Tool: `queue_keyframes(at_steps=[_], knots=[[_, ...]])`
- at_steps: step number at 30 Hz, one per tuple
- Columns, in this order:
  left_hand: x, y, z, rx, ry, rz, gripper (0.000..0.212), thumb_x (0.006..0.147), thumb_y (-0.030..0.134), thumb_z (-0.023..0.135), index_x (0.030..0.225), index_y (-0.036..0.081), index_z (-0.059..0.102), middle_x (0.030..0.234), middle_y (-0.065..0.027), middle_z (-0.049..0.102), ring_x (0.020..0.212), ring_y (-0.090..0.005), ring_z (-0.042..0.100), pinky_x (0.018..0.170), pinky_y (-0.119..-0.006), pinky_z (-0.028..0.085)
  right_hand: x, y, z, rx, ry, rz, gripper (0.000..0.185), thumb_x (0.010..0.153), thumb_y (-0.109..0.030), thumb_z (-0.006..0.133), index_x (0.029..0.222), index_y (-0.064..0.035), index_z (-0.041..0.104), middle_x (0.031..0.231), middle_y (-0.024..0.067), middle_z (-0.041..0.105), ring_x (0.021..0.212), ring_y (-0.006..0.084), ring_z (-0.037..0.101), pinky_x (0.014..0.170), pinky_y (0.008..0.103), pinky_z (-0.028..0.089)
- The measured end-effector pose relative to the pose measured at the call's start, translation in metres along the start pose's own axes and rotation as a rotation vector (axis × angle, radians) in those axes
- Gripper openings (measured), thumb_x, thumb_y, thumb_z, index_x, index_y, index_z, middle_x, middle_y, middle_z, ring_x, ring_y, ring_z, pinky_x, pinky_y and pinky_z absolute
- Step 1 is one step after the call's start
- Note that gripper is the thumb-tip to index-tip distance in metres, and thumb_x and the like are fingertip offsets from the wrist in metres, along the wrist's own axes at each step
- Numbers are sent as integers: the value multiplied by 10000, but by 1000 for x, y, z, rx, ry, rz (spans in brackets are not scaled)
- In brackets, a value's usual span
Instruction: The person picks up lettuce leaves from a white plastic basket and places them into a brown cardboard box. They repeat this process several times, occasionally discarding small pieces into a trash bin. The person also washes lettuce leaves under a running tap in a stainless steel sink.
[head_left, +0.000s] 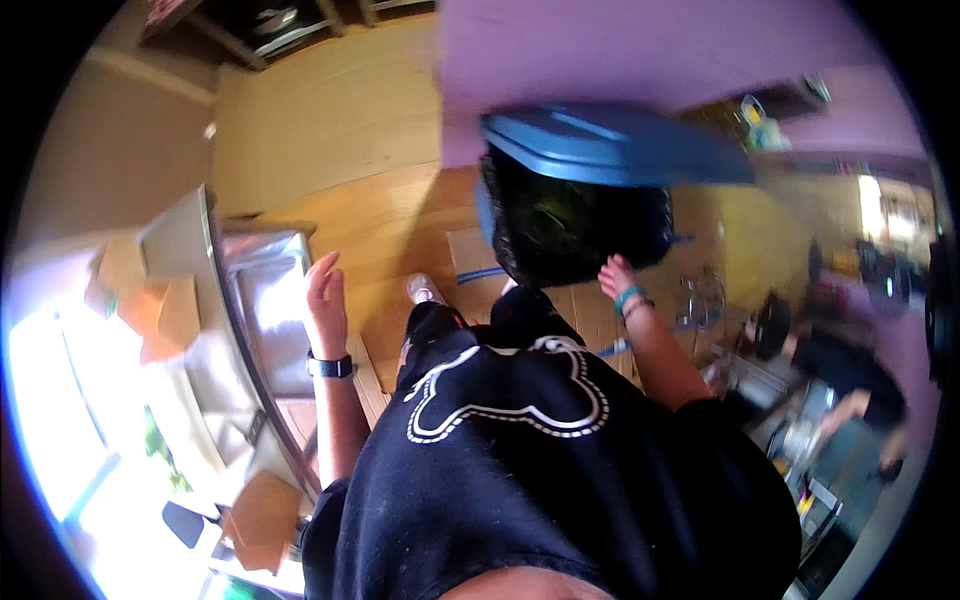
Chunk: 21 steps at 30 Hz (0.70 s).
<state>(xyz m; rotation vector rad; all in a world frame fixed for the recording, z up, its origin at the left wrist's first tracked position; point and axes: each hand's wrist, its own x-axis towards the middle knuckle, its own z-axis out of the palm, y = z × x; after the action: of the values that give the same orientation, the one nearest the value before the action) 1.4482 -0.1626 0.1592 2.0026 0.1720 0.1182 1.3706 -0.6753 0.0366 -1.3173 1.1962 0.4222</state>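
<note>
Before me stands a bin whose blue lid (592, 146) is tilted up, apart from the front rim. A black plastic liner (517, 247) covers its mouth; the inside is dark, and its contents are hard to tell. My right hand (618, 277), with a teal band and a dark bracelet at the wrist, is beside the liner's near edge, and I cannot tell if it touches. Nothing shows in its fingers. On the left, my left hand (325, 304) is raised, empty, near a shiny metal surface (274, 330). A dark wristband (330, 366) sits below it.
Flattened cardboard (472, 251) with blue tape lies on the wooden floor (375, 217). Behind the bin rises a purple wall (525, 60). A metal-edged counter (225, 322) runs along my left. At right, a blurred person (855, 375) bends over a cluttered work surface (802, 442).
</note>
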Motion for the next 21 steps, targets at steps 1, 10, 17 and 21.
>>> queue_keyframes(at_steps=[1,10,17,21], knots=[[-15,-3,-15,49,54,-88,259,786,-25,533,1035,29,578,1049,-100,584,977,-216,546,802,-295,446,-6,2,25,-110,-103,-10,404,837,-303,557,1205,-178,444,1017,47,590,748,125,567,657,256,448],[-84,13,-99,151,450,10,219,739,44,571,957,26,590,975,-148,596,948,-296,555,847,-341,425,-209,-35,155,-662,-1110,-403,393,884,-210,497,1213,-4,431,1037,126,576,893,174,576,807,289,448],[-96,17,-241,202,745,149,211,753,22,562,963,25,584,982,-146,589,928,-296,551,823,-341,422,-286,-33,310,-670,-1115,-728,271,885,-91,472,1122,37,504,959,112,601,854,155,585,785,270,472],[-123,5,-285,162,917,32,223,798,19,533,1011,36,600,984,-111,606,938,-195,559,841,-284,409,-354,-30,419,-770,-1341,-801,251,868,-59,491,1094,43,527,951,90,607,858,127,572,796,236,450]])
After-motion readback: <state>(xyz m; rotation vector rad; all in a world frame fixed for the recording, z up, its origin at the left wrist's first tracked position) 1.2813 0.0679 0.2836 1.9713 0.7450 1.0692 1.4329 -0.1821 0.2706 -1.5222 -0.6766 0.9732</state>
